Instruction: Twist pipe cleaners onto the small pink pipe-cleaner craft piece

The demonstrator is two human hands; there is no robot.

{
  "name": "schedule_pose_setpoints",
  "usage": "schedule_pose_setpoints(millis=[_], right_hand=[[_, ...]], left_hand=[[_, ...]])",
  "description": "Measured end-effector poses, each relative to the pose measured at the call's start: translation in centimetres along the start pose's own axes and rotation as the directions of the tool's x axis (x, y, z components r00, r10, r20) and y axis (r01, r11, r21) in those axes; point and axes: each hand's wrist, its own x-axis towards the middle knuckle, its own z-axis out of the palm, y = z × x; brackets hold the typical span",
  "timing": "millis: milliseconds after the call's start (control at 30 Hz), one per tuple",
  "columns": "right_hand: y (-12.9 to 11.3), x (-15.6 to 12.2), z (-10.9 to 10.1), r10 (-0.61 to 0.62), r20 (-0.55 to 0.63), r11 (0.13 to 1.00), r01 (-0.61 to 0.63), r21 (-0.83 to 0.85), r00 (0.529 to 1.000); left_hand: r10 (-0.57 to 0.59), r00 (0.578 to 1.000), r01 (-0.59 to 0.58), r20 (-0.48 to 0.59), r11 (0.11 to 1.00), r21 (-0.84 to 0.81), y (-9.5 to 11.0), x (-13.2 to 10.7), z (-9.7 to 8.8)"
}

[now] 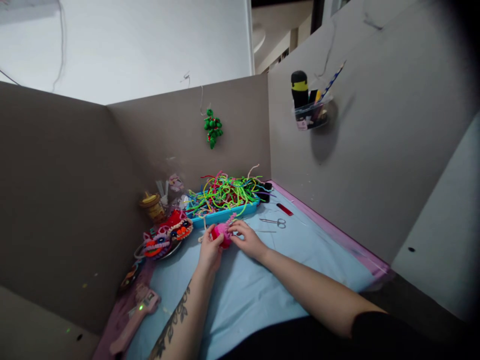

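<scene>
In front of me, above the blue cloth, I hold a small pink and red fuzzy craft piece (224, 231) that looks made of pipe cleaners. My left hand (210, 246) is closed round its left side, the thumb lying across the front. At its right side my right hand (245, 239) pinches a pink part with thumb and fingertips. A twisted pink strand (231, 218) sticks up from the top of the piece. The exact spot under my right fingertips is too small to make out.
Behind my hands stands a blue tray (213, 218) heaped with colourful pipe cleaners (228, 192). Scissors (275, 222) and a red strip (285, 209) lie to the right. Finished fuzzy pieces (157, 245), a jar (152, 207) and a pink glue gun (137, 317) are left. Grey panels surround the table.
</scene>
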Motion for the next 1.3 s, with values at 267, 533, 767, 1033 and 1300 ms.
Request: schedule_pose_setpoints(millis=[267, 533, 767, 1033, 1300], right_hand=[[-0.2, 0.1, -0.1, 0.025, 0.022, 0.999, -0.026, 0.037, 0.999], [0.0, 0.3, -0.2, 0.181, -0.033, 0.966, -0.172, 0.193, 0.983], [0.6, 0.4, -0.2, 0.217, -0.055, 0.951, -0.198, 0.235, 0.975], [0.9, 0.6, -0.5, 0.195, -0.035, 0.943, -0.177, 0.281, 0.98], [-0.2, 0.7, -1.0, 0.132, 0.017, 0.981, -0.133, 0.144, 0.991]], left_hand=[[0.006, 1.0, -0.004, -0.03, 0.997, 0.075, 0.0, -0.1, 0.1], [0.017, 1.0, -0.014, -0.024, 0.996, 0.089, -0.1, 0.0, 0.0], [0.037, 0.999, -0.042, 0.038, 0.986, 0.16, -0.6, 0.3, -0.5], [0.005, 0.995, -0.034, 0.097, 0.954, 0.296, -0.3, -0.1, -0.3], [-0.019, 0.992, -0.02, 0.126, 0.955, 0.297, 0.1, -0.4, -0.3]])
